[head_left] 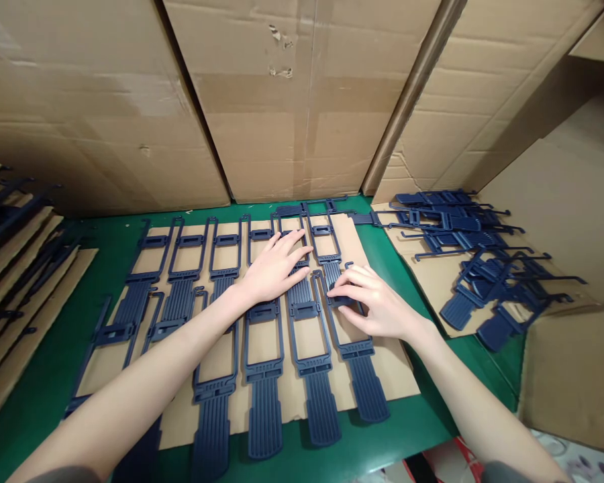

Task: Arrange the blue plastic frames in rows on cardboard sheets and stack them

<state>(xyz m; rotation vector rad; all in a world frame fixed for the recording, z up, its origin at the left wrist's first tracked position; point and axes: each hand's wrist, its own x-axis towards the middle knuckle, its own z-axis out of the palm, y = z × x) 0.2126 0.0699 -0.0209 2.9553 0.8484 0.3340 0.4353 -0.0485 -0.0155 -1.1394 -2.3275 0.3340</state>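
Dark blue plastic frames with ribbed ends lie in two rows on a cardboard sheet (395, 372). My left hand (276, 267) is spread, palm down, over the frames at the upper middle of the sheet, its fingertips on or just above them. At the right end of the lower row, my right hand (367, 298) has its fingers curved around the upper part of a blue frame (367, 386). Its thumb and fingers touch that frame's crossbar area. The frame lies flat beside another blue frame (322, 402). My left forearm covers parts of the frames at the lower left.
A jumbled pile of blue frames (463, 228) lies on cardboard at the right. Cardboard layers with more frames are stacked (35, 308) at the left. Large cardboard boxes (302, 121) stand along the back of the green table (377, 443). Loose frames (292, 209) lie behind the sheet.
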